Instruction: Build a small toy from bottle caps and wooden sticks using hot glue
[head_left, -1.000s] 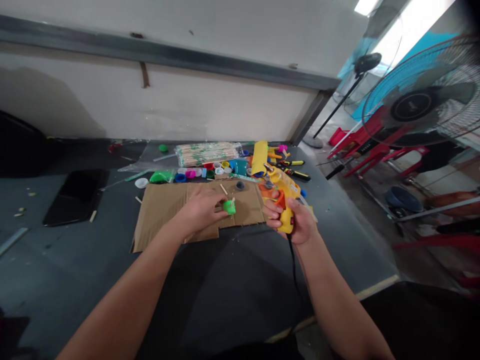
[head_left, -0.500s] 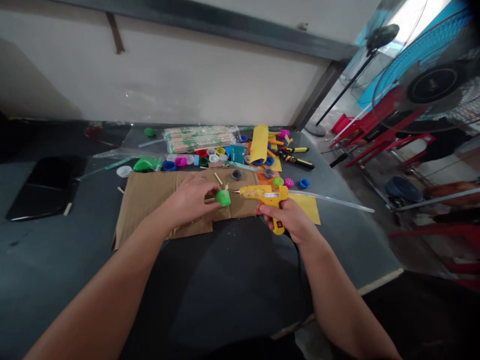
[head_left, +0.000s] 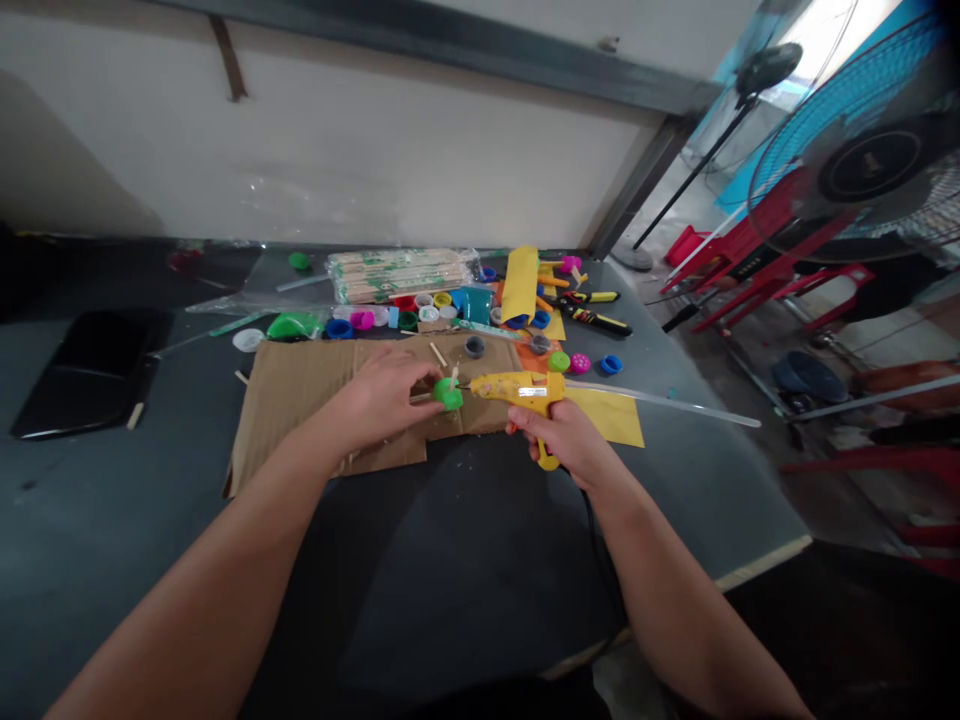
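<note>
My left hand (head_left: 390,392) pinches a small bright green plastic piece (head_left: 448,394), probably a bottle cap, with a short bit of wooden stick poking up from it. In my right hand (head_left: 551,432) is a yellow hot glue gun (head_left: 517,388), my fingers wrapped round its handle near the trigger. Its metal tip meets the right side of the green piece, though whether they touch is hard to tell. A long clear glue stick (head_left: 675,402) juts from the back of the gun. Under both hands lies a sheet of brown cardboard (head_left: 292,410).
Behind the cardboard are many coloured bottle caps (head_left: 405,320), bagged wooden sticks (head_left: 401,275), yellow paper (head_left: 519,285) and black-and-yellow pliers (head_left: 596,318). A black phone (head_left: 86,370) lies on the left. A fan (head_left: 870,165) stands at the right, beyond the table (head_left: 450,570).
My right hand has brought the glue gun left, so its tip is now at the green piece. The left hand has stayed nearly still.
</note>
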